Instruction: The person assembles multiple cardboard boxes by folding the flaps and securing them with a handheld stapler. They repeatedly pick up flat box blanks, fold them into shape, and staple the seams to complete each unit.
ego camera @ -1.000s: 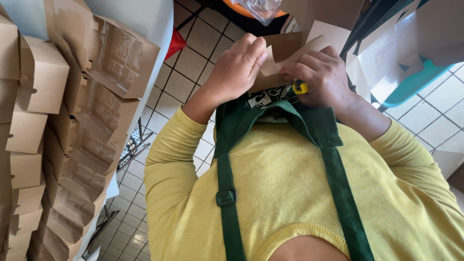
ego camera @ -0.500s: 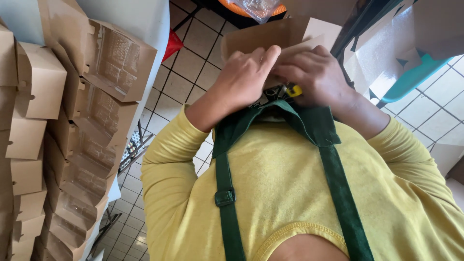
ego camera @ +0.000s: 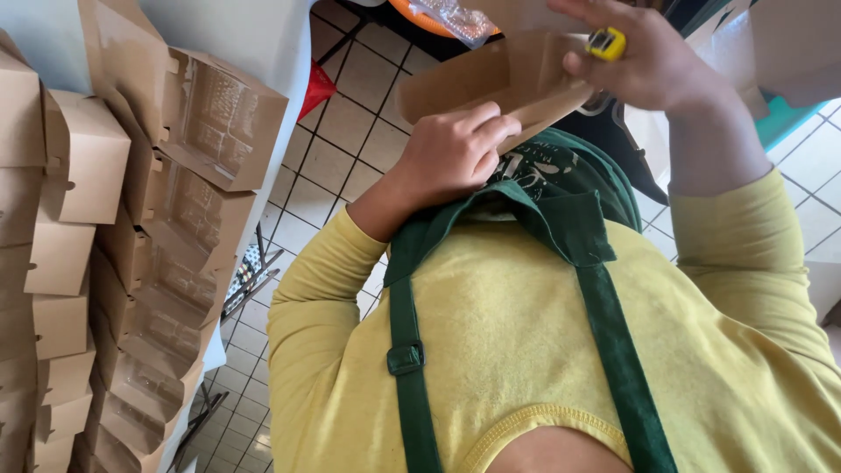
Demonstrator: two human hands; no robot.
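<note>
Head view: cardboard box point(ego camera: 504, 83), half-folded, held up in front of the chest between both hands. Left hand point(ego camera: 455, 153) curled tight around its lower edge, fingers pressed together, likely bracing the fold. Right hand point(ego camera: 653, 61) spread over the far end, small yellow tool point(ego camera: 606, 43) sitting between its fingers. Folded boxes point(ego camera: 114, 263) nested in a stack on the white table point(ego camera: 254, 35) at left, within reach.

Left hand point(ego camera: 451, 153) is curled into a loose fist, knuckles up. Right hand point(ego camera: 653, 61) is raised higher, fingers point(ego camera: 589, 63) bent, both elbows bent.
</note>
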